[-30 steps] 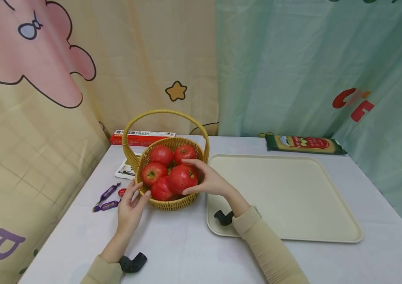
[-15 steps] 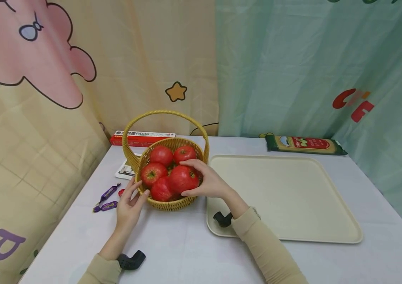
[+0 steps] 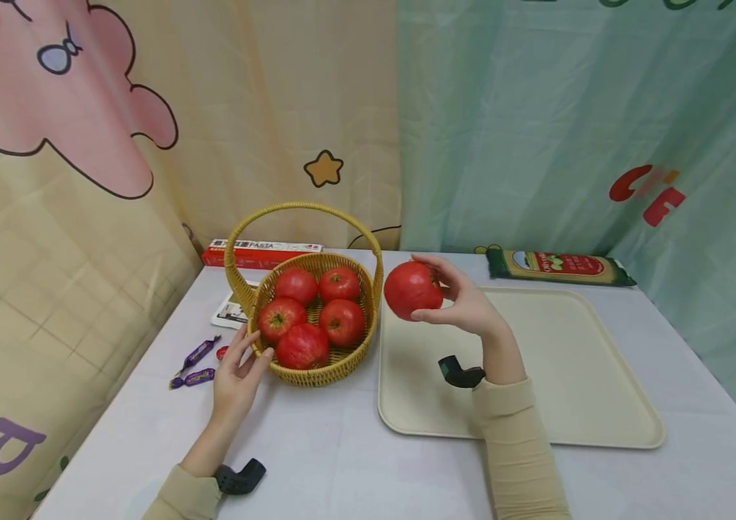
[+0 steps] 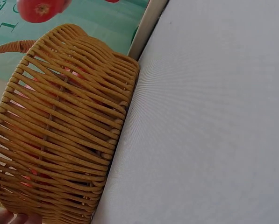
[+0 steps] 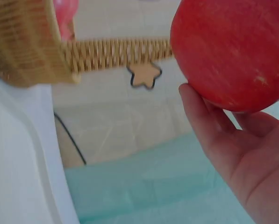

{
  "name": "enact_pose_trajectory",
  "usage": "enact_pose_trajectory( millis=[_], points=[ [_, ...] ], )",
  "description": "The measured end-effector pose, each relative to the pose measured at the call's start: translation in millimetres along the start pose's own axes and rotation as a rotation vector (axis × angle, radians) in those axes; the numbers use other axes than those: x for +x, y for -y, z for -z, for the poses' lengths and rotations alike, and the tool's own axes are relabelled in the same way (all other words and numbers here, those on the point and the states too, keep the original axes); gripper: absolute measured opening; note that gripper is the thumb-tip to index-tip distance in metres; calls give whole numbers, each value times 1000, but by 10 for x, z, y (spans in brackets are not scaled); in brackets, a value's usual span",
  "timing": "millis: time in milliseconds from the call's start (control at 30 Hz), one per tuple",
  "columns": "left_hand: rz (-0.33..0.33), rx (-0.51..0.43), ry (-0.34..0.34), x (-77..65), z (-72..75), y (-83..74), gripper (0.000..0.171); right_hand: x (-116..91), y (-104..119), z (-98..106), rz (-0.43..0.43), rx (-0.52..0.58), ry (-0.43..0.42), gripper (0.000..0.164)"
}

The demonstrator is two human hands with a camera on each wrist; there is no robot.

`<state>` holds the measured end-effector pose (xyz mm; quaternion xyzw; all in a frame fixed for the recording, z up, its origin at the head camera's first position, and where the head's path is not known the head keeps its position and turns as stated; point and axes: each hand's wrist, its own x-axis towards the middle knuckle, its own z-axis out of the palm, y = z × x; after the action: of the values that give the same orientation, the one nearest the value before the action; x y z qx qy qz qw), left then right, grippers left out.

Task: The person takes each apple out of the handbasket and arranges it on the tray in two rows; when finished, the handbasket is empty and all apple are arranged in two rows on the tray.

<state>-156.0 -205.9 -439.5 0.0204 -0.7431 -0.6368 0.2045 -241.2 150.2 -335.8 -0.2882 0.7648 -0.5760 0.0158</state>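
- Basket (image 3: 319, 376) touched at its near left rim by a relaxed left hand (image 3: 235, 383); light pressure best, to avoid tipping; placement unchanged from half a second ago.
- Five apples (image 3: 302, 347) inside, best left undisturbed; near right one (image 3: 341, 323) newly uncovered.
- Lifted apple (image 3: 409, 291) gripped in the right hand (image 3: 472, 309), just right of the basket; firm, even hold advisable; earlier down among the others.
- Tray (image 3: 589, 375) partly behind; height over it unclear.

- The head view is bright, with soft shadows on the table (image 3: 341, 469).
- The left wrist view is dim and grey.
- In the right wrist view, the basket (image 5: 25, 44) is blurry.
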Motion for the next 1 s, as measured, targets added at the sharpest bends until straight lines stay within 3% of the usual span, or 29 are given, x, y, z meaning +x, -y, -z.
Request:
enact_pose_trajectory(
  millis=[200,500,700,1000],
  points=[
    [5,5,11,-10,17,-4,41,40,-315,152,-176,-54,-164,80],
    [14,-2,2,-16,9,28,42,194,-828,17,-397,-184,-278,79],
    [14,7,5,-23,5,9,42,199,-965,-55,-472,-252,-287,80],
    [18,15,3,-4,6,4,43,220,-959,-90,-473,-308,-312,82]
  ],
)
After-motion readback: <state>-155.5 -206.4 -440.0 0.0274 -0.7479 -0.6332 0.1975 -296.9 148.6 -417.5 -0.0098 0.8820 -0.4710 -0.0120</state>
